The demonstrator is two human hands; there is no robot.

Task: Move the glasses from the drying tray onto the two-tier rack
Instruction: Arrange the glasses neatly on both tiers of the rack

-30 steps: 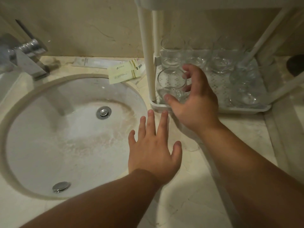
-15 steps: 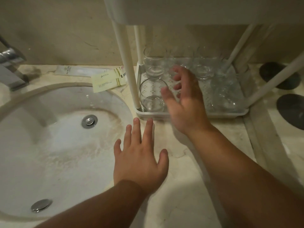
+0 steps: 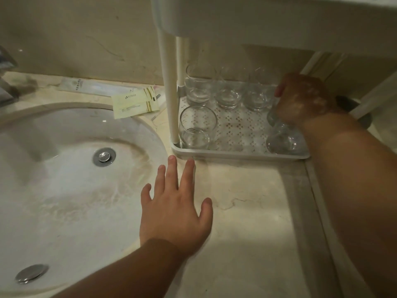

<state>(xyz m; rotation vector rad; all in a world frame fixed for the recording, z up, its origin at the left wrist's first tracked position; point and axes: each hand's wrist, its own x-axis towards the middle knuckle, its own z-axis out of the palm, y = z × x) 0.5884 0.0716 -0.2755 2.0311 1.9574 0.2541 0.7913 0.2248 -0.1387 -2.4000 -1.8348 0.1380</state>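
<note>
The white two-tier rack has its upper shelf overhead and its perforated lower tray on the counter. Several clear glasses stand on that tray: three along the back, one at the front left and one at the front right. My right hand reaches under the upper shelf at the tray's right side. Its fingers curl over a glass just behind the front-right one. My left hand lies flat on the counter in front of the tray, fingers spread, holding nothing.
A round white sink with a metal drain fills the left. Pale sachets lie behind it by the rack's white post. A tap is at the far left. The beige wall is close behind.
My right hand let go of the front-left glass, which stands on the tray, and moved right across the tray to the glass at the right side. My left hand stayed flat.
</note>
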